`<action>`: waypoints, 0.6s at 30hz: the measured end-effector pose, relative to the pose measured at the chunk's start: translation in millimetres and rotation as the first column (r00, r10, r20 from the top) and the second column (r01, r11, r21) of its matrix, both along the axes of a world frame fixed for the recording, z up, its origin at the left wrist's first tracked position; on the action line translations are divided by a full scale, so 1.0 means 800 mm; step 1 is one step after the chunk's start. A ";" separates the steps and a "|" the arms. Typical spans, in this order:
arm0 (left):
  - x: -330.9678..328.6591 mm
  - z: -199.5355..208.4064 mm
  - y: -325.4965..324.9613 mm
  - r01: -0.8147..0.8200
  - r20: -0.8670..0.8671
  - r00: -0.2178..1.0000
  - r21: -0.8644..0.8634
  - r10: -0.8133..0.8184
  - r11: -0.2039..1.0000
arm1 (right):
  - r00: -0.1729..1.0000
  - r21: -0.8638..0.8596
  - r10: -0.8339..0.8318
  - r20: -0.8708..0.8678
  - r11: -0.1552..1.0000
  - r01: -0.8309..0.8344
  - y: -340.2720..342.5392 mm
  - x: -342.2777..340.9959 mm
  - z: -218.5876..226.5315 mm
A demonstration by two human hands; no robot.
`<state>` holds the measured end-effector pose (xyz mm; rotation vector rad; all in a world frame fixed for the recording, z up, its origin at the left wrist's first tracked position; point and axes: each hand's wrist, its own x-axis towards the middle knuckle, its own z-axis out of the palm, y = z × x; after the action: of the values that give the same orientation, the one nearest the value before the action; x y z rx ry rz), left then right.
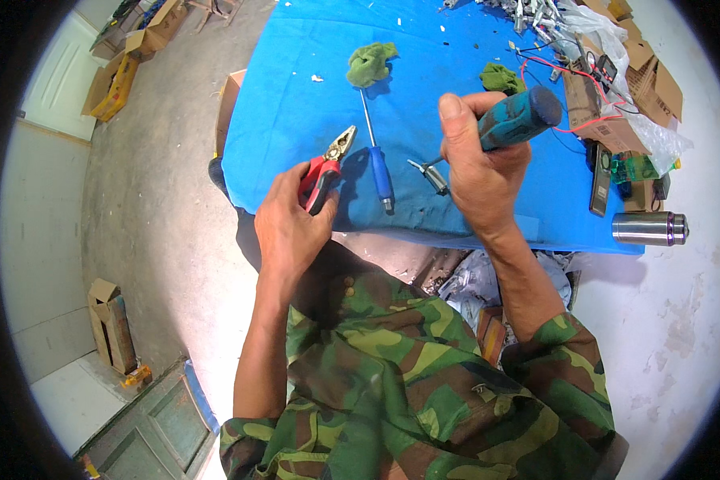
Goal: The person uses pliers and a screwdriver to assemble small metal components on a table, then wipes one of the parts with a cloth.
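My left hand (286, 224) is closed around the red and black handles of a pair of pliers (322, 178). Their jaws point away from me, over the blue-covered table (296, 120). In my right fist is a screwdriver with a thick teal handle (516, 122); its butt end points up and right, and part of its shaft is hidden by my right hand (492, 184). Just left of that hand, near the shaft, lies a small metal part (432, 178). Between my hands rests a blue-handled screwdriver (381, 176), its tip beside a crumpled green cloth (370, 66).
A steel flask (650, 229) lies at the table's right, near a dark phone-like device (600, 180). Behind them are red and black wires, cardboard boxes (656, 84) and clear plastic. Metal parts (536, 18) are heaped at the far right, beyond another green cloth (501, 78).
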<state>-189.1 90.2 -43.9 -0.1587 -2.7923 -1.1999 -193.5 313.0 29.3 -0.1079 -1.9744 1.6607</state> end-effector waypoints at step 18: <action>0.006 0.222 0.034 0.366 -0.514 0.739 -0.236 -0.435 0.900 | 0.974 0.092 0.178 -0.143 0.982 -0.166 -0.013 0.001 0.003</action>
<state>-183.9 117.6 133.8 -1.0017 -2.3484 -0.8480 -192.4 302.8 31.8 0.2185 -1.9778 1.6409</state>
